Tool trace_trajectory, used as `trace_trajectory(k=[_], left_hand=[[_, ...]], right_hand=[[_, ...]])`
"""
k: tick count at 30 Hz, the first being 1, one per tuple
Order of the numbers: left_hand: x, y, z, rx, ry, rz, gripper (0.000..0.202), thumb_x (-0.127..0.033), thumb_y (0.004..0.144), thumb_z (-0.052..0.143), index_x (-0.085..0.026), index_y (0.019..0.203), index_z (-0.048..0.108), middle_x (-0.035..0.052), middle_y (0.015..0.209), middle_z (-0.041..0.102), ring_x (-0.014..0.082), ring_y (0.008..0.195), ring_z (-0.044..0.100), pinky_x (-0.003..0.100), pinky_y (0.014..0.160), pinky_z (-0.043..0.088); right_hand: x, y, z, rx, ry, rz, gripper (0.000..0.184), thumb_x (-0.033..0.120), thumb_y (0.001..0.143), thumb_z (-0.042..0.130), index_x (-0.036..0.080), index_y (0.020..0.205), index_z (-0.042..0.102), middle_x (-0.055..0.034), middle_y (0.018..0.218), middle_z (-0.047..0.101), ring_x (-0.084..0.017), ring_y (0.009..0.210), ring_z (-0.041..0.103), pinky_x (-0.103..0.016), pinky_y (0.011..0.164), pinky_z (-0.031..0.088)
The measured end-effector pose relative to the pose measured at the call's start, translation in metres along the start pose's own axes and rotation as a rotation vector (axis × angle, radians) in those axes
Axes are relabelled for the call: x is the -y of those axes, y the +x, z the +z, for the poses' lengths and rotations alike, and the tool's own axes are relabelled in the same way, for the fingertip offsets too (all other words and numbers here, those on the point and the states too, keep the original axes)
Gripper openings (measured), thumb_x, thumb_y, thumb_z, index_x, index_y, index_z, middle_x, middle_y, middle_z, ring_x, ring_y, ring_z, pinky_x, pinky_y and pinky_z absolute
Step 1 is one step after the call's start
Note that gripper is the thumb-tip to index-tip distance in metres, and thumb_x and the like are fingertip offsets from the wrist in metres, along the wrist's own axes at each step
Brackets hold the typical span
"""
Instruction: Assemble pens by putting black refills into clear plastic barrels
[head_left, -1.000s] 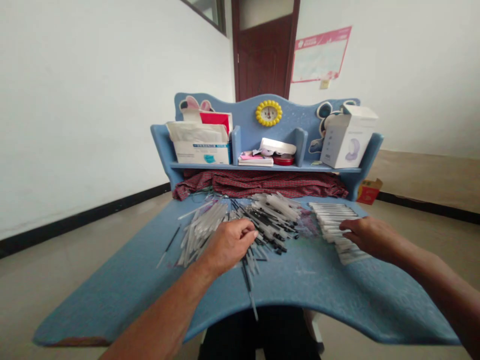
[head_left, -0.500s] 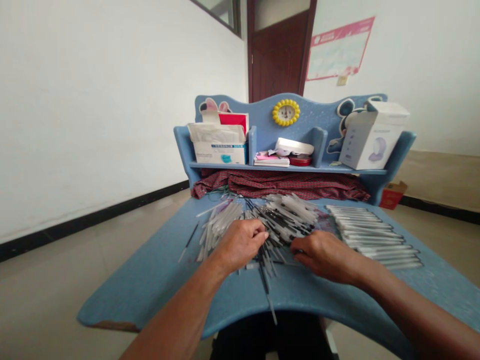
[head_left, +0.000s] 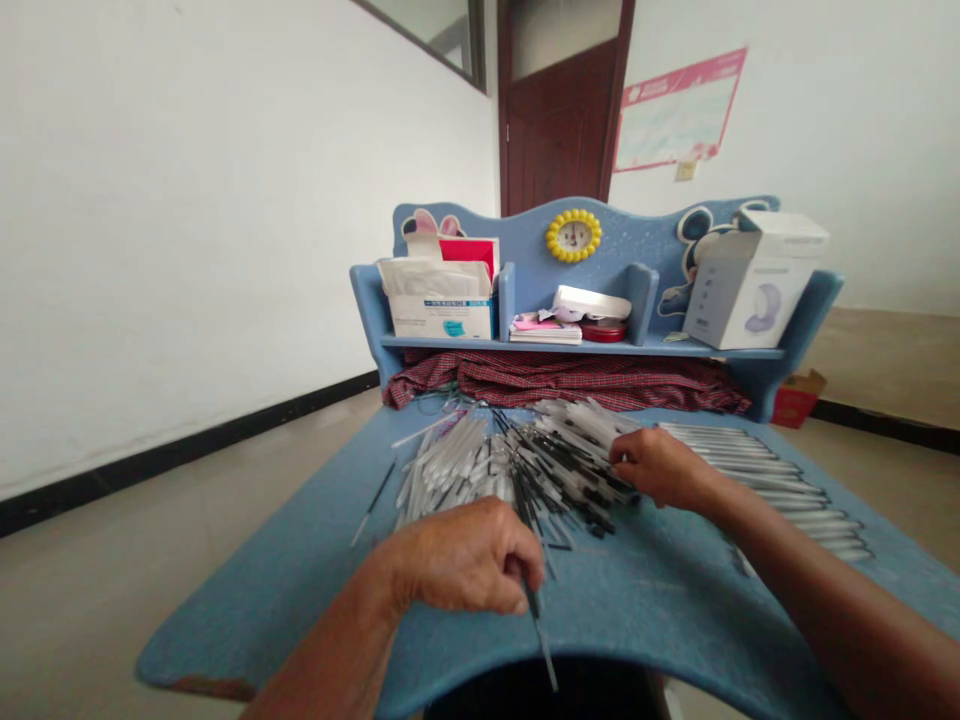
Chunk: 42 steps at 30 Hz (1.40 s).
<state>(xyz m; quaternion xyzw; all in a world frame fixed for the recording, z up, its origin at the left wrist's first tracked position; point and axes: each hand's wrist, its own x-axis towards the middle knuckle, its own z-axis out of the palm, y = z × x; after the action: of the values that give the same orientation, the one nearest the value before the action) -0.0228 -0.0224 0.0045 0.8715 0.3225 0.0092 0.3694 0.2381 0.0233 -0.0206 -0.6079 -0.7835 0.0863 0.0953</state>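
Observation:
A heap of clear pen barrels and thin black refills (head_left: 517,460) lies in the middle of the blue desk (head_left: 300,590). My left hand (head_left: 465,560) is closed near the front edge, pinching a thin black refill (head_left: 541,635) that sticks out past the edge. My right hand (head_left: 656,465) rests on the right side of the heap with fingers curled on the pen parts; what it grips is hidden. A neat row of finished white pens (head_left: 765,480) lies to the right of that hand.
The desk's back shelf holds a box of masks (head_left: 439,300), booklets and a red tin (head_left: 604,330), and a white carton (head_left: 750,290). A red checked cloth (head_left: 562,380) lies under the shelf. A single refill (head_left: 373,490) lies apart at the left.
My left hand drew back from the heap toward the front edge with a refill. My right hand moved from the pen row into the heap, then further back on its right side.

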Motion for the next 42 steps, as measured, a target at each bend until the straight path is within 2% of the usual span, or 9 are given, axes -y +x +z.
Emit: trace_trajectory(k=[5, 9, 12, 19, 26, 30, 35, 39, 42], left_hand=[[-0.004, 0.004, 0.007, 0.065, 0.128, 0.009, 0.034, -0.003, 0.059, 0.061, -0.022, 0.084, 0.075, -0.0060, 0.057, 0.059, 0.0091, 0.052, 0.052, 0.015, 0.048, 0.035], [-0.004, 0.007, 0.013, 0.052, 0.202, 0.017, 0.039, 0.000, 0.058, 0.059, -0.023, 0.086, 0.074, -0.0067, 0.055, 0.057, 0.0091, 0.051, 0.052, 0.015, 0.048, 0.035], [-0.003, 0.008, 0.015, 0.046, 0.213, 0.015, 0.035, 0.000, 0.059, 0.059, -0.021, 0.083, 0.073, -0.0070, 0.055, 0.055, 0.0085, 0.051, 0.051, 0.015, 0.048, 0.035], [-0.005, 0.010, 0.015, 0.060, 0.226, 0.052, 0.025, 0.000, 0.060, 0.058, -0.020, 0.071, 0.070, -0.0073, 0.053, 0.053, 0.0082, 0.050, 0.051, 0.015, 0.047, 0.034], [0.000, 0.010, 0.019, 0.055, 0.346, 0.115, 0.024, -0.004, 0.065, 0.059, -0.020, 0.078, 0.071, -0.0023, 0.067, 0.068, 0.0122, 0.063, 0.060, 0.018, 0.056, 0.041], [-0.001, 0.010, 0.022, 0.049, 0.428, 0.155, 0.019, -0.006, 0.068, 0.059, -0.020, 0.077, 0.068, -0.0014, 0.073, 0.070, 0.0136, 0.068, 0.062, 0.020, 0.062, 0.043], [-0.011, 0.005, 0.028, 0.001, 0.605, 0.131, 0.012, -0.010, 0.075, 0.057, -0.018, 0.068, 0.059, -0.0004, 0.070, 0.065, 0.0151, 0.068, 0.060, 0.024, 0.061, 0.041], [-0.017, -0.003, 0.041, -0.089, 0.745, 0.093, 0.008, -0.011, 0.079, 0.056, -0.018, 0.074, 0.057, 0.0015, 0.080, 0.062, 0.0176, 0.073, 0.058, 0.029, 0.065, 0.043], [-0.022, -0.006, 0.049, -0.153, 0.860, 0.125, 0.007, -0.012, 0.082, 0.057, -0.017, 0.077, 0.058, 0.0033, 0.084, 0.061, 0.0196, 0.077, 0.057, 0.031, 0.064, 0.042]], right_hand=[[-0.013, 0.003, 0.005, -0.054, 0.005, 0.079, 0.023, 0.022, 0.083, 0.049, 0.020, 0.086, 0.071, -0.0002, 0.059, 0.064, -0.011, 0.048, 0.058, -0.022, 0.057, 0.039], [-0.018, 0.007, 0.010, -0.070, -0.016, 0.078, 0.022, 0.024, 0.083, 0.051, 0.020, 0.087, 0.072, -0.0028, 0.070, 0.069, -0.014, 0.062, 0.063, -0.022, 0.061, 0.040], [-0.015, 0.010, 0.011, -0.063, -0.049, 0.059, 0.022, 0.024, 0.083, 0.051, 0.021, 0.089, 0.072, -0.0043, 0.076, 0.071, -0.015, 0.070, 0.065, -0.022, 0.063, 0.041], [-0.001, 0.021, 0.004, -0.034, -0.144, 0.020, 0.026, 0.025, 0.081, 0.049, 0.021, 0.089, 0.073, -0.0087, 0.085, 0.072, -0.022, 0.080, 0.066, -0.028, 0.065, 0.040], [0.025, 0.021, 0.002, -0.045, -0.169, -0.062, 0.028, 0.026, 0.084, 0.045, 0.021, 0.086, 0.072, -0.0086, 0.083, 0.072, -0.023, 0.081, 0.066, -0.029, 0.066, 0.042], [0.046, 0.019, 0.007, -0.025, -0.182, -0.136, 0.025, 0.028, 0.083, 0.047, 0.022, 0.083, 0.071, -0.0080, 0.083, 0.072, -0.023, 0.082, 0.067, -0.029, 0.067, 0.044], [0.059, 0.019, 0.011, -0.004, -0.211, -0.158, 0.026, 0.024, 0.082, 0.046, 0.021, 0.088, 0.072, -0.0111, 0.087, 0.073, -0.026, 0.085, 0.068, -0.032, 0.070, 0.047], [0.059, 0.020, 0.013, 0.006, -0.227, -0.131, 0.030, 0.021, 0.082, 0.044, 0.018, 0.089, 0.073, -0.0152, 0.088, 0.073, -0.029, 0.086, 0.068, -0.036, 0.071, 0.049], [0.059, 0.022, 0.012, 0.018, -0.230, -0.115, 0.030, 0.023, 0.081, 0.046, 0.017, 0.088, 0.074, -0.0170, 0.090, 0.073, -0.031, 0.088, 0.068, -0.037, 0.073, 0.050]])
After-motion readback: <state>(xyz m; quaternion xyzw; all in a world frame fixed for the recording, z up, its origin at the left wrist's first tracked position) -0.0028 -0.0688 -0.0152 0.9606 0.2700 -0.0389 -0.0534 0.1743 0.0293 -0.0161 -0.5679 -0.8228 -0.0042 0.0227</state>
